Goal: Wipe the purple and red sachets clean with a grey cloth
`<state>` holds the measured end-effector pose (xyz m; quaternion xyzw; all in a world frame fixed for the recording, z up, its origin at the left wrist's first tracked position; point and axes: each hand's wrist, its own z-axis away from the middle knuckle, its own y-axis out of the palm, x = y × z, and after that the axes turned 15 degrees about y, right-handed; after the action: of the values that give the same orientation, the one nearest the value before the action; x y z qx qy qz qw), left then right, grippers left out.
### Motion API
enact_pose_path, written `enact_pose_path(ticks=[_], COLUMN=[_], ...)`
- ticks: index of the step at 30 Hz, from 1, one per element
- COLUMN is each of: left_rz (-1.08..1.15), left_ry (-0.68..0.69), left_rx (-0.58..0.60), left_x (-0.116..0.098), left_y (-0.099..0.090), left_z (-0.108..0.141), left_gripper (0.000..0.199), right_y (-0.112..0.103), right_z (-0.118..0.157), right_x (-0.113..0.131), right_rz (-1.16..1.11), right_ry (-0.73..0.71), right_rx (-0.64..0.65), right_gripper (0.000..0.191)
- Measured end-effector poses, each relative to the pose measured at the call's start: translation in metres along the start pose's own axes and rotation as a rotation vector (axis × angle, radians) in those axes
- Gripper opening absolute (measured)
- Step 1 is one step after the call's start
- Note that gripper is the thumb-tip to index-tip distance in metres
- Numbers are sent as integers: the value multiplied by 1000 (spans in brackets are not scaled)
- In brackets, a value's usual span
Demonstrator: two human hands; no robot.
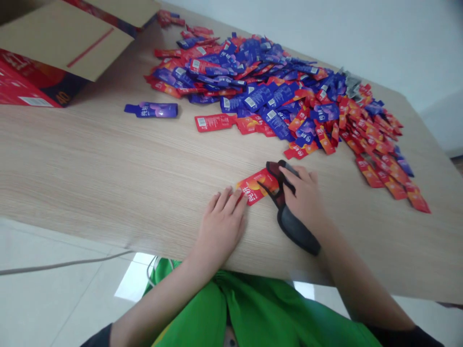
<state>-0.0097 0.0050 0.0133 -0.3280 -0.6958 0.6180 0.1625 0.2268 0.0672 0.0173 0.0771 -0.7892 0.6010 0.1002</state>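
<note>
Lying unclosed, left grip (221, 224) touches a red sachet (256, 184) while right grip (307, 200) clamps a dark object (297, 231), carton (25, 79) contents hidden.

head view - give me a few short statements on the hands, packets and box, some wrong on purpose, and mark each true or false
1. The left hand has its fingers at the edge of a red packet. True.
2. The right hand holds nothing. False: it holds a dark item.
3. A blue packet lies apart from the pile. True.
4. The pile is all one colour. False: red and blue are mixed.
5. The box is shut. False: its flaps are open.
</note>
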Motion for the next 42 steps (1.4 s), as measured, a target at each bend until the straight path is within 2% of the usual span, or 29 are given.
enact_pose_path(ticks=[3,5,8,10,13,16,21,24,28,31,33,35,38,42], left_rz=[17,50,20,-12,-43,-30,-69,-80,-90,-93,-74,-47,-28,-15], left_ry=[-31,4,74,84,-13,-44,-93,-145,-183,-183,-166,-146,-134,-82], left_rx=[85,110,48,-16,-75,-89,-4,-20,-29,-16,-6,-6,-18,-4], left_x=[-11,-13,-3,9,24,31,35,32,27,27,28,30,35,43], left_y=[-14,-22,-29,-32,-34,-27,3,12,11,6,2,-1,-5,-17], left_z=[-9,-17,-29,-33,-26,-6,19,18,13,12,13,12,11,8], left_gripper=[27,27,23,36,44,48,54,55,55,54,54,55,54,42], right_y=[-10,-17,-24,-25,-22,-19,-19,-22,-20,-9,-1,3,3,-3], right_z=[3,8,18,24,31,34,32,31,38,48,53,54,52,49], right_x=[-4,-2,0,0,-3,-7,-8,7,53,86,93,86,60,32], right_rz=[-108,-161,-217,-255,-299,-322,-328,-329,-294,-160,-52,15,34,-113], right_ry=[49,72,98,111,126,137,137,117,-28,-178,-204,-154,-59,-22], right_rx=[-85,-100,-89,-77,-56,-46,-42,-42,-29,93,163,176,151,113], right_gripper=[43,41,38,38,38,38,37,38,43,48,49,50,47,42])
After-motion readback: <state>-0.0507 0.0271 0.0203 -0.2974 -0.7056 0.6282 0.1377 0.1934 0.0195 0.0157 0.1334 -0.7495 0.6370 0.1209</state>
